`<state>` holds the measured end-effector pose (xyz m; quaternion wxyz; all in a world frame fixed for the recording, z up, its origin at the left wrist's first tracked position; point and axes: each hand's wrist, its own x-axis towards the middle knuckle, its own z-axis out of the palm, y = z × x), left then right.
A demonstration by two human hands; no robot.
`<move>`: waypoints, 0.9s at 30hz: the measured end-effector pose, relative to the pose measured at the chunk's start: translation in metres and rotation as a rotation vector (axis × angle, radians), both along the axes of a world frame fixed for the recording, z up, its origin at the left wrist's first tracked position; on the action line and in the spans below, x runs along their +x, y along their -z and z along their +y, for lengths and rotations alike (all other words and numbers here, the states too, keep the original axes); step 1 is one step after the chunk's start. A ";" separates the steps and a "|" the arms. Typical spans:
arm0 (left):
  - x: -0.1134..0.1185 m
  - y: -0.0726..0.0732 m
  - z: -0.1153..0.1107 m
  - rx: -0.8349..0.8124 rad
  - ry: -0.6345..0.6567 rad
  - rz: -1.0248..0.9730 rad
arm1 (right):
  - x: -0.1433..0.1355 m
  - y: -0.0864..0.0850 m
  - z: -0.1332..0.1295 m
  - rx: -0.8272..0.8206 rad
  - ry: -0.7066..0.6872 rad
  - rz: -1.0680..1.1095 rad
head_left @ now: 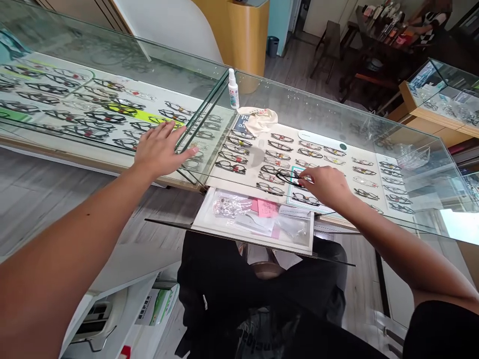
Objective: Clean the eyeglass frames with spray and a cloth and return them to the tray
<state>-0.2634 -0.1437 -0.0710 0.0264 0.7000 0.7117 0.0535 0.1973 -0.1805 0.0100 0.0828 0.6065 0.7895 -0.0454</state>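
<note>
My right hand (325, 184) pinches a pair of black-framed eyeglasses (285, 176) by one side, over the right part of the glass display case (359, 119). Rows of eyeglasses (281, 145) lie below and around it on a white surface inside the case. Whether the held pair is above the glass top or inside the case is hard to tell. My left hand (160, 147) rests flat with fingers spread on the glass top of the left section, over more eyeglasses (105, 117). Nothing is in that hand.
A white spray bottle (233, 90) stands near the seam, beside a cream cloth (264, 118). An open drawer (309, 232) with papers and plastic bags juts out above my lap. A white shelf unit (123, 284) is at lower left. Another person (430, 25) sits at a far table.
</note>
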 end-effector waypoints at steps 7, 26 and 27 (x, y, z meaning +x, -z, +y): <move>0.002 0.000 -0.001 -0.011 -0.024 -0.027 | -0.082 0.019 -0.052 -0.281 -0.411 0.252; 0.005 0.001 -0.007 -0.036 -0.048 -0.043 | -0.239 0.178 0.105 -0.300 -0.154 0.070; 0.005 0.001 -0.007 -0.041 -0.053 -0.045 | -0.240 0.176 0.103 -0.312 -0.164 0.058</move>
